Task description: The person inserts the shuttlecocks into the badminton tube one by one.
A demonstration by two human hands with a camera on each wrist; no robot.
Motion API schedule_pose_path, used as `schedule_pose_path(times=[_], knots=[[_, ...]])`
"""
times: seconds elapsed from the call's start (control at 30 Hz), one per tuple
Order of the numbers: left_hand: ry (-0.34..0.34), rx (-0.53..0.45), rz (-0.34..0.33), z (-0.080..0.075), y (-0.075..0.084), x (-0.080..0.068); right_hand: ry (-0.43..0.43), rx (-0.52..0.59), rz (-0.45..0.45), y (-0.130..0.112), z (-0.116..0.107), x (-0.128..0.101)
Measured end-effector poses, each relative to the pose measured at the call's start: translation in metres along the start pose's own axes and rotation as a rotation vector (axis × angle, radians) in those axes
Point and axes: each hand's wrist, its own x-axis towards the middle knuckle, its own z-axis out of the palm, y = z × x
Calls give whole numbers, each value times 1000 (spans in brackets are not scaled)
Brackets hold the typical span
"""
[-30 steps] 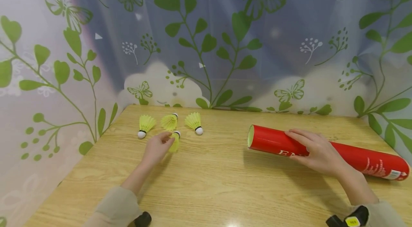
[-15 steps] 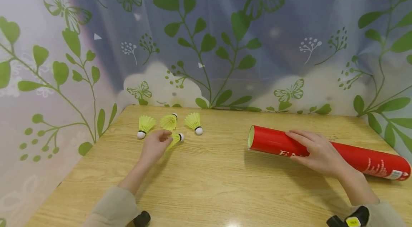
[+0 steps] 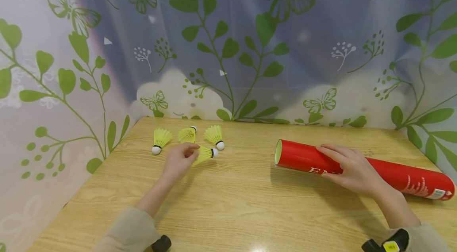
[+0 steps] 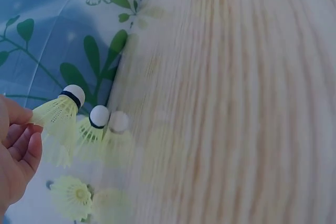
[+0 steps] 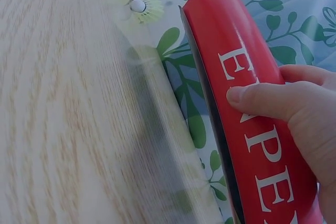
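My left hand (image 3: 178, 159) pinches a yellow shuttlecock (image 3: 204, 154) by the open edge of its skirt; the white cork points to the right. In the left wrist view that shuttlecock (image 4: 59, 114) shows its dark band and its skirt between thumb and fingers. My right hand (image 3: 351, 170) grips a long red tube (image 3: 298, 156) around its middle, thumb on the near side. The tube's open left end, pale green inside, faces the shuttlecocks and is tipped up from the table. White letters on the tube (image 5: 231, 30) run beneath the thumb in the right wrist view.
Three more yellow shuttlecocks lie at the table's back left: one at the left (image 3: 162, 141), one in the middle (image 3: 187, 135) and one to the right (image 3: 215, 137). A patterned curtain (image 3: 228, 45) rises behind the wooden table (image 3: 242, 204).
The left hand has turned its shuttlecock from cork up to cork pointing right and shifted slightly to the right with it. The right hand and the tube stay where they were.
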Motion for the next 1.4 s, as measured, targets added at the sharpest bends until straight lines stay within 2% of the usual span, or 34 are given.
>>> schedule_pose_path(times=[0.27, 0.5, 0.67, 0.87, 1.4], knots=[[-2, -49, 12, 9, 9, -1, 2, -5, -6, -1, 0, 1], [1, -100, 65, 14, 19, 1, -13, 3, 3, -2, -1, 6], [-1, -137, 62, 17, 25, 2, 11, 3, -34, -3, 1, 9], [-19, -157, 66, 23, 33, 3, 24, 17, -81, -4, 2, 11], [-106, -238, 109, 43, 55, 4, 6, 9, -49, -8, 4, 9]])
